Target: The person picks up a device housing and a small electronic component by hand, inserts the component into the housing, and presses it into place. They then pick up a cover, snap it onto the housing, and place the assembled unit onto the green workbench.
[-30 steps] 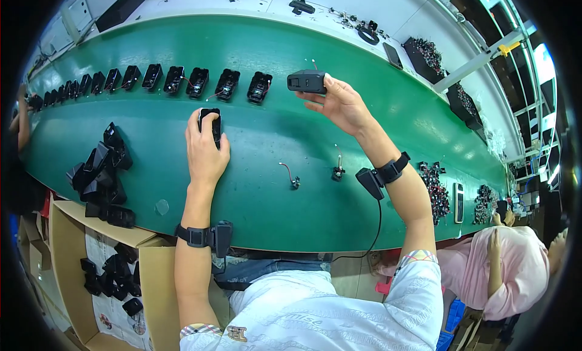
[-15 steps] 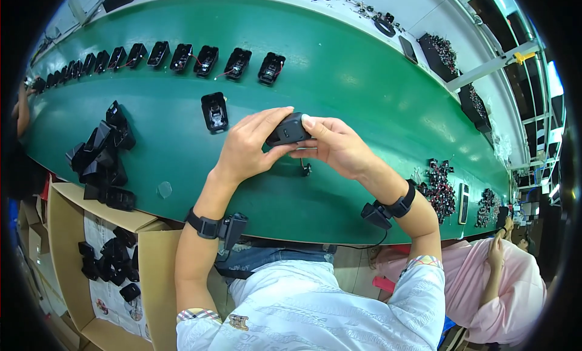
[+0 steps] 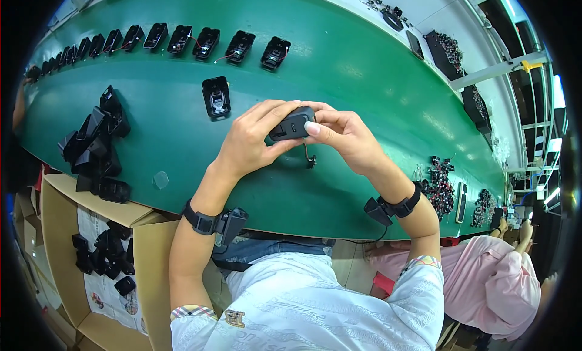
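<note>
Between my two hands, above the green table, is a black plastic housing (image 3: 292, 126) with a small slot in its outer face. My left hand (image 3: 247, 132) grips its left side, fingers over the top and thumb below. My right hand (image 3: 342, 135) holds the right end, its thumb pressed on the outer face. A short wire with a small black part (image 3: 311, 162) dangles beneath the housing. An open black housing (image 3: 216, 98) lies on the table just beyond my left hand. What is inside the held housing is hidden from view.
A row of open black housings (image 3: 207, 43) with red wires runs along the far left of the table (image 3: 364, 196). Stacked black shells (image 3: 100, 138) lie left, above a cardboard box (image 3: 151, 278) of black parts. Wired parts (image 3: 441, 184) are heaped right, near a person in pink (image 3: 485, 278).
The housing has turned slightly in my hands, showing more of its long face. My right thumb has shifted lower on it. The whole view has shifted a little.
</note>
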Available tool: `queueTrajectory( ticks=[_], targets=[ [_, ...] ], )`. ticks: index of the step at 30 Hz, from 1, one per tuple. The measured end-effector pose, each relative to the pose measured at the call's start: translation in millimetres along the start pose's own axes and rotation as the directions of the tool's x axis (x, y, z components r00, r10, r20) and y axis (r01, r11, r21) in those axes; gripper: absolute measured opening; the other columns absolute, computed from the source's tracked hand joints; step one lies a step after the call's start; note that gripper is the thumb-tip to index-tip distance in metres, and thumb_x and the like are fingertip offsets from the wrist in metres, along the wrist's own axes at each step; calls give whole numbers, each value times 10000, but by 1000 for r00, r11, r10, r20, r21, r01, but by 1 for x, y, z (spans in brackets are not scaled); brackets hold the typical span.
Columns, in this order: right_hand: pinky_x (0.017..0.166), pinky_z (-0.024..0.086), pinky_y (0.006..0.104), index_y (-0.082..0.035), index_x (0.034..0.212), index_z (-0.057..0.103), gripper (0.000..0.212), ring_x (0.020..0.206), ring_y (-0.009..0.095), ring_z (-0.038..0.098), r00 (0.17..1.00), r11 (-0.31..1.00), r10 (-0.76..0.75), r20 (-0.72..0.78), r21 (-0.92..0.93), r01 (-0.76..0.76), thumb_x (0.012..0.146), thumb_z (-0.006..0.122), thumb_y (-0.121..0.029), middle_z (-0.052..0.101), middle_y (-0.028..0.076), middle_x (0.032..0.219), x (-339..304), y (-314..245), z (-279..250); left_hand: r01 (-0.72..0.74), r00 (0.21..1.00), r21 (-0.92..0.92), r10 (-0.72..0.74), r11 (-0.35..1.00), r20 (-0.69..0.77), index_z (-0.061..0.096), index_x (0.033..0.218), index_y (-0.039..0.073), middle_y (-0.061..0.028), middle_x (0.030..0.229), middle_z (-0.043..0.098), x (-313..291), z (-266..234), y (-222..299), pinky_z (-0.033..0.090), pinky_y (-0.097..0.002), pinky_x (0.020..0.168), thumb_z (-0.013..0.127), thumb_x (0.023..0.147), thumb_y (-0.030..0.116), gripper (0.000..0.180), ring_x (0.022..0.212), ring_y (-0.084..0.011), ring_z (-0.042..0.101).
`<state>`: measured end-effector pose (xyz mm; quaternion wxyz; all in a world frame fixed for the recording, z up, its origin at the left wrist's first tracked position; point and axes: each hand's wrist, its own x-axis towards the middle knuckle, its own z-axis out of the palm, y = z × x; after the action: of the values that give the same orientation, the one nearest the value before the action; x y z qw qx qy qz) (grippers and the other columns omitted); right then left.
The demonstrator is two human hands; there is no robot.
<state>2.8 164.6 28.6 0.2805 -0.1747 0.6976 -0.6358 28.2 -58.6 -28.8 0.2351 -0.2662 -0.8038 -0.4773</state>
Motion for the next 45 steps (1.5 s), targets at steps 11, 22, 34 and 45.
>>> queueTrajectory(
  ticks=[11,22,34,45],
  targets=[
    [998,541,345,54,1230,672,346,1143,165,631,986,975,163,46,144,-168,1027,638,-224,639,105,1313,-5,-15,4,1,1000,12,-1,1000,16,661,1303,84,-116,1200,589,-2,2,3,603,-401,734,905,700,162,655,878,-291,709],
    [932,528,298,34,1206,700,317,1088,136,623,999,992,9,-40,130,-3,1033,637,-223,636,90,1301,-4,-11,5,9,1000,-19,-10,1000,-29,654,1316,86,-119,1207,600,0,2,9,599,-396,775,893,713,129,650,957,-308,697],
    [770,556,278,39,906,724,138,1008,143,613,980,848,-192,-50,-511,140,854,751,-86,591,52,1149,6,-30,22,26,993,-267,-55,963,-102,691,1266,116,-112,1303,680,0,5,10,586,-382,932,812,685,-67,620,1126,-310,691],
    [894,505,308,9,864,722,52,964,144,609,1000,988,9,-4,-157,-9,828,753,-13,640,34,981,15,-10,0,6,999,-248,-15,969,-35,663,1373,151,-101,1298,571,-4,10,6,608,-382,821,812,678,-85,749,924,-243,724]
  ],
)
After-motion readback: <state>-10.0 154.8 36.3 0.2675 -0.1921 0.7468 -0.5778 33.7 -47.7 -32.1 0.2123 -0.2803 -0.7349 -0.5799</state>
